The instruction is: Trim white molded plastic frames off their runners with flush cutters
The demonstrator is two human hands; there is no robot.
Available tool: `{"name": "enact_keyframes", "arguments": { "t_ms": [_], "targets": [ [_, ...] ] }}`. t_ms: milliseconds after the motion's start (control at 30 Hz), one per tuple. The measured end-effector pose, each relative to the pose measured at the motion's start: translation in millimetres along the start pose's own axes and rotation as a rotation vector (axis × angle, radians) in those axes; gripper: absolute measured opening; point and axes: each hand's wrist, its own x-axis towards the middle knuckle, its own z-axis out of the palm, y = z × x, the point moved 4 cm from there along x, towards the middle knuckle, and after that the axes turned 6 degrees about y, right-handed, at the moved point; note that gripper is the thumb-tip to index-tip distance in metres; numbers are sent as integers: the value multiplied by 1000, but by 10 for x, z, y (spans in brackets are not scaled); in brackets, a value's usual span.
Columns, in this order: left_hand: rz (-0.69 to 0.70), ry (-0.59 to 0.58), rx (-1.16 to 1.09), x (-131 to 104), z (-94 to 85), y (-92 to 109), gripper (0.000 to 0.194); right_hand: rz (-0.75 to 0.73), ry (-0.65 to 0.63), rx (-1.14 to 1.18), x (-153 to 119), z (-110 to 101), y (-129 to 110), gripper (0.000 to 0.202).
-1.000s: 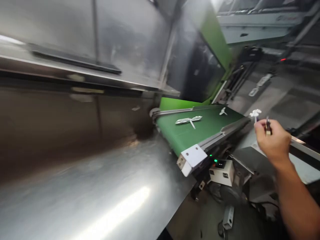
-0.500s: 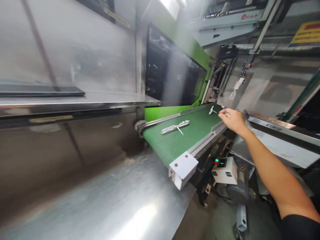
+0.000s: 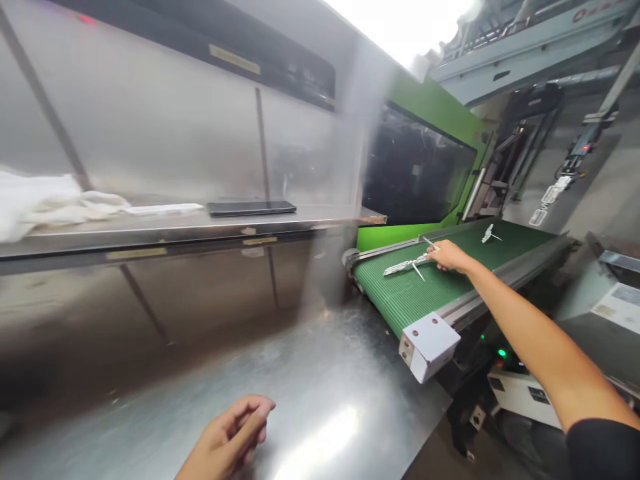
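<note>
My right hand (image 3: 449,256) reaches over the green conveyor belt with its fingers pinched at the far end of a white molded plastic part (image 3: 400,267). The part is long and narrow, with a thin spike sticking out near its middle, and it lies on the belt. A small pale strip pokes out past my fingertips; I cannot make out what it is. Above the metal table my left hand (image 3: 233,437) has its fingers curled and the thumb against the index finger, with nothing visible in it. Farther along the belt lies a second white plastic part (image 3: 489,233).
The conveyor (image 3: 400,300) ends over a shiny metal table (image 3: 210,393), with a white end block (image 3: 430,343) at its corner. A shelf (image 3: 320,223) on the left bears a black flat object (image 3: 253,209) and white cloth (image 3: 60,200). A robot arm (image 3: 583,147) hangs beyond, holding white parts.
The view has swung left. My right hand has come nearer along the belt, from beside the far part to the near one. My left hand has entered at the bottom.
</note>
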Motion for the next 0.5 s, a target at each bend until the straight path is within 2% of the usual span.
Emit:
{"name": "enact_keyframes", "arguments": {
  "t_ms": [67,167,267,333,400,500],
  "targets": [
    [-2,42,-41,15,-68,-32,83,-28,52,83,-44,-109,-73,27],
    [-12,83,-84,-3,-130,-69,82,-131,157,205,-218,-318,-321,19],
    [-19,61,-135,-66,-111,-86,83,-283,229,307,-669,-382,-696,21],
    [16,57,-190,-118,-84,-75,85,-397,247,364,-1138,-264,-963,23],
    [110,85,-239,-162,-86,-45,94,-549,251,473,-1678,-38,-1208,30],
    [323,175,-239,-223,-195,12,112,-696,53,618,-2360,471,-1474,33]
  ]
}}
